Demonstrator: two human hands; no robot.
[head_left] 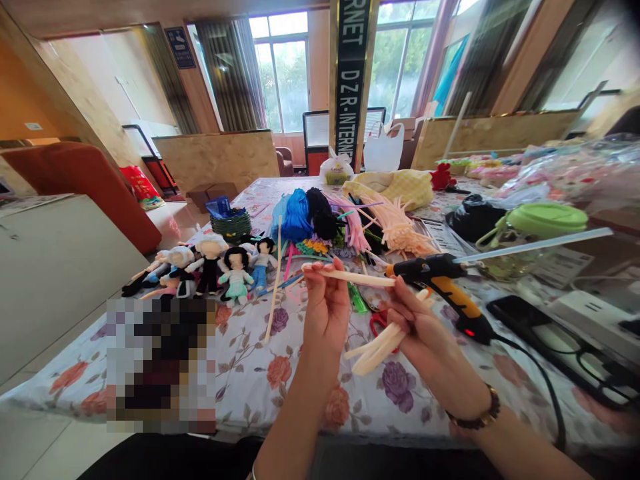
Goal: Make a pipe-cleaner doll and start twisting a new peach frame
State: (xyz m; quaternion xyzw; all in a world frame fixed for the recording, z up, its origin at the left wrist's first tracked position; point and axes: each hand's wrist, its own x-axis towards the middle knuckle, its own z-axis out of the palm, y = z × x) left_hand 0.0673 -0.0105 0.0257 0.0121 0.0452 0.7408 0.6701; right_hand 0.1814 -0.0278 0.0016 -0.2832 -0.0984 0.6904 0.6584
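A cream fuzzy stem (357,276) stretches between my two hands above the flowered tablecloth. My left hand (326,300) pinches its left end between thumb and fingers. At its right end, my right hand (417,320) grips it with the fingertips, and a folded bundle of similar cream stems (383,350) hangs from the same hand. One loose cream stem (274,287) lies on the cloth left of my left hand. Red-handled scissors (380,324) are partly hidden behind my right hand.
Small dolls (236,273) stand at the left. Bundles of coloured stems (299,215) lie at the back. A glue gun (450,290) with a red light, its cable, a phone (530,327) and a green-lidded jar (543,223) are at the right.
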